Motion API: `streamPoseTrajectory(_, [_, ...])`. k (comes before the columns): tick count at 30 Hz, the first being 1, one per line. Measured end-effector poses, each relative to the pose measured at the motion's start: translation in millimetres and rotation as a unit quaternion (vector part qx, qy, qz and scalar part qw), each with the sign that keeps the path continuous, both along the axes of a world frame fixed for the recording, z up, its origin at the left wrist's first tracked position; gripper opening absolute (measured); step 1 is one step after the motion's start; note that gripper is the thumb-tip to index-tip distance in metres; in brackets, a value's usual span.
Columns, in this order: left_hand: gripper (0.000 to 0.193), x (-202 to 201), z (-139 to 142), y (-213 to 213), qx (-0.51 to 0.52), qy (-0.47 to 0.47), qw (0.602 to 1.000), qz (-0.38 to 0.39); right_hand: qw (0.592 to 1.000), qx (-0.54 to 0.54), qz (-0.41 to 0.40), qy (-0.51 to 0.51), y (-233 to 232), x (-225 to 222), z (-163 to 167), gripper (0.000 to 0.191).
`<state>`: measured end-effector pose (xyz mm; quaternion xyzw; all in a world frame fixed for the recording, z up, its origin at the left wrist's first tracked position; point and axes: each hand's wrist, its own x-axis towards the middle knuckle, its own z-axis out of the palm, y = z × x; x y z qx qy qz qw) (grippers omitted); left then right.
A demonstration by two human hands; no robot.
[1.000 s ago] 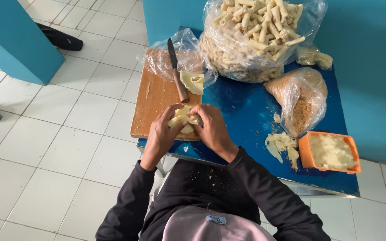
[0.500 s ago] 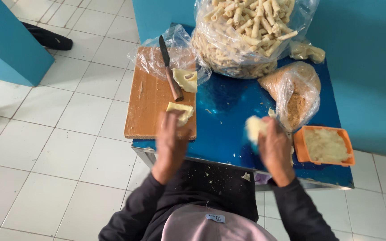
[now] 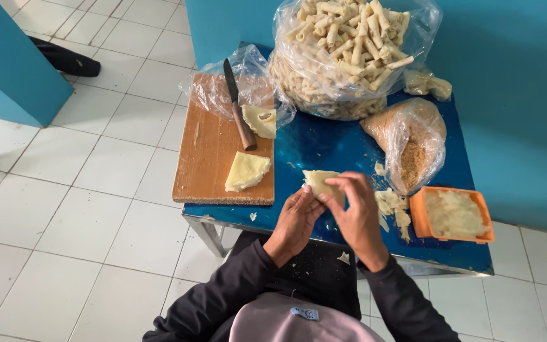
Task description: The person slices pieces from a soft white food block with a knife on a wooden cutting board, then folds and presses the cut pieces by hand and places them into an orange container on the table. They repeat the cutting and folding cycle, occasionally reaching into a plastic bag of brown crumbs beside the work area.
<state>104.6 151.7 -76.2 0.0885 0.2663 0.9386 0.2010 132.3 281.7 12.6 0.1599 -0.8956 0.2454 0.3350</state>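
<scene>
- Hands are back together: a half second ago they were apart.
- I see left hand [image 3: 294,223] and right hand [image 3: 356,212] both pinching one pale wrapper [image 3: 320,182] above the counter [image 3: 324,149].
- Another piece [image 3: 246,171] stays on the board [image 3: 213,158].

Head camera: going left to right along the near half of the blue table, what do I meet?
Wooden cutting board → pale wrapper piece on the board → left hand → right hand, both on a folded wrapper → loose wrapper scraps → orange tub of filling.
</scene>
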Motion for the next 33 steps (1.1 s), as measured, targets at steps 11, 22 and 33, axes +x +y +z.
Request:
streamPoseTrajectory(11, [0.031, -0.1, 5.5, -2.7, -0.181, 0.065, 0.978, 0.078, 0.946, -0.231, 0.060, -0.218, 24.7, -15.7, -41.8, 0.011])
streamPoseTrajectory(22, [0.035, -1.9, -3.8, -14.7, -0.212, 0.039, 0.969, 0.118, 0.910, -0.365, 0.011, -0.197, 84.7, -63.5, -39.7, 0.012])
streamPoseTrajectory(33, [0.040, 1.7, -12.2, -29.3, -0.141, 0.010, 0.985, 0.104, 0.977, -0.044, 0.015, -0.209, 33.0, -47.0, -28.7, 0.017])
